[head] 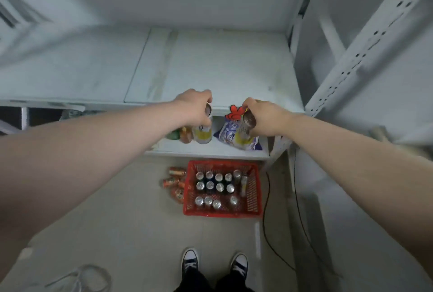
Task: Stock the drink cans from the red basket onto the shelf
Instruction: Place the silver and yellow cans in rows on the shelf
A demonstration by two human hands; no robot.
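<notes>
Your fingers (207,99) curl round the tops of two yellow cans: your left hand (194,110) grips the left can (203,133), your right hand (263,118) grips the right can (244,135), both held at the front edge of the shelf (210,69). The right can hangs before a purple bag (228,137). Below, on the floor, sits the red basket (254,188), more cans (214,186) standing inside and orange cans (174,182) lying beside it

A single wide-angle camera on the person's head looks steeply down and slightly forward, close above both bare forearms, so the left hand (194,108) and right hand (262,115) sit mid-frame before the white metal shelf (222,69), with the red plastic basket (254,188) and black-and-white canvas shoes (190,261) far below.
</notes>
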